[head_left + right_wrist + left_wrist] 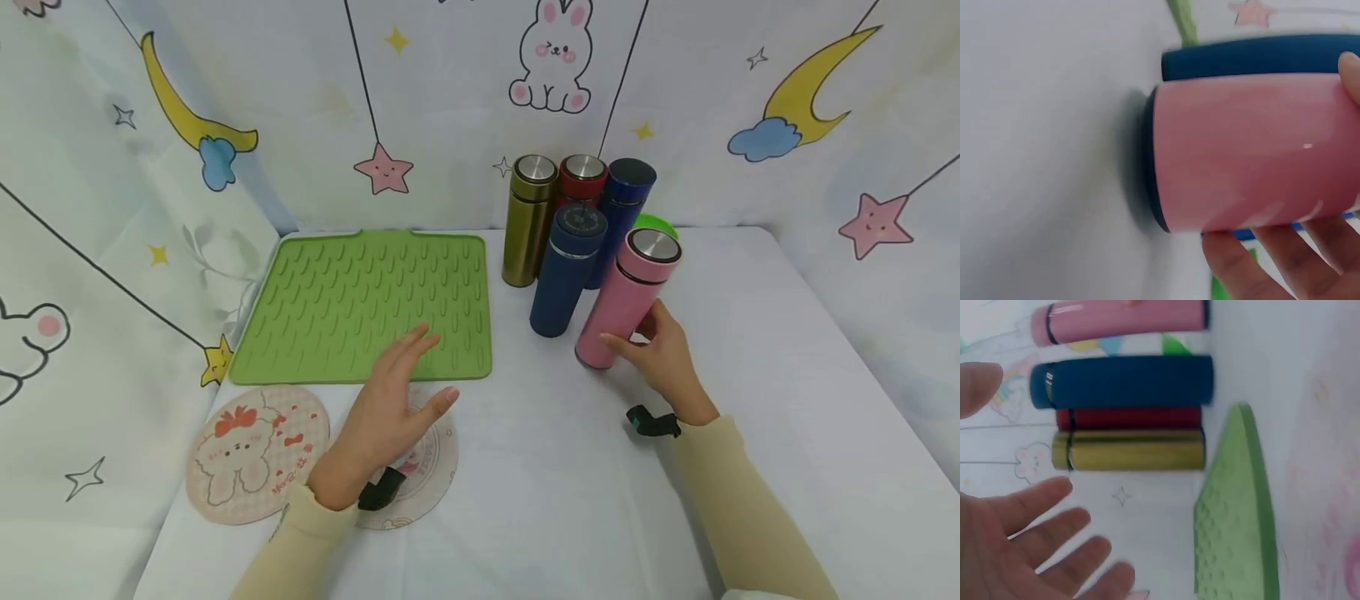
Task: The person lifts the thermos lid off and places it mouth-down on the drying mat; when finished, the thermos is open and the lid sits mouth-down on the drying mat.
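My right hand (667, 357) grips a pink thermos bottle (624, 304) low on its body, thumb on the near side and fingers on the other. In the right wrist view the bottle's dark base (1155, 162) is close to the white table; whether it touches I cannot tell. Just left of it stands a slate-blue thermos (562, 283). Behind are a gold thermos (527, 225), a red thermos (581, 183) and a dark blue thermos (621, 208). My left hand (378, 421), fingers spread, holds nothing and hovers above a round mat and the green mat's front edge.
A green ridged mat (367, 308) lies at the back left of the white table (540, 483). Two round printed mats, one with a bunny (240, 454) and one paler (431, 492), lie in front. Something bright green (656, 223) shows behind the bottles. A patterned cloth hangs behind.
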`<act>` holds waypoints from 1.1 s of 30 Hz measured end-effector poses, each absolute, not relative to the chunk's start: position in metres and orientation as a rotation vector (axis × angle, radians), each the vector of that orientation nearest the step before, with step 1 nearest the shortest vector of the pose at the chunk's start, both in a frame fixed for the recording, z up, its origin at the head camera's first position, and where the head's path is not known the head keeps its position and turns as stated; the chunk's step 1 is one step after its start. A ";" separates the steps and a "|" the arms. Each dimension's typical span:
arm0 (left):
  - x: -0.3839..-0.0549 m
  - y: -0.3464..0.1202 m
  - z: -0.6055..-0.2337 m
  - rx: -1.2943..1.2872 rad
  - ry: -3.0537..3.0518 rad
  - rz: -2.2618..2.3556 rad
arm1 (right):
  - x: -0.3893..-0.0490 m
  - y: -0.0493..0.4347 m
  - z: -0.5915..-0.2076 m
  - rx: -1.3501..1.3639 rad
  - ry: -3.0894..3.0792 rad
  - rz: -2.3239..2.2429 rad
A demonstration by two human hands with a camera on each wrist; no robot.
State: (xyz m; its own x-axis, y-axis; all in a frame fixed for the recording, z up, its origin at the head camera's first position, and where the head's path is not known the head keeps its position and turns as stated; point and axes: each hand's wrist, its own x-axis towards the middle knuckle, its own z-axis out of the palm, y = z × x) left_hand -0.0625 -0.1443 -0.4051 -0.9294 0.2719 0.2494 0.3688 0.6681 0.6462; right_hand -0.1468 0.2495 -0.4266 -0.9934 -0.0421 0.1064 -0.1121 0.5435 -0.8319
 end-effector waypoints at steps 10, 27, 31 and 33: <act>-0.068 -0.100 -0.351 -1.029 -2.431 -1.916 | -0.082 0.209 -0.420 0.729 -2.552 1.668; -0.084 -0.089 -0.318 -1.660 -1.990 -2.394 | -0.066 0.166 -0.411 1.330 -2.527 1.788; -0.078 -0.089 -0.322 -1.386 -2.090 -2.229 | -0.065 0.164 -0.413 1.162 -2.567 1.653; -0.075 -0.088 -0.324 -1.269 -2.120 -2.167 | -0.064 0.163 -0.412 1.072 -2.596 1.603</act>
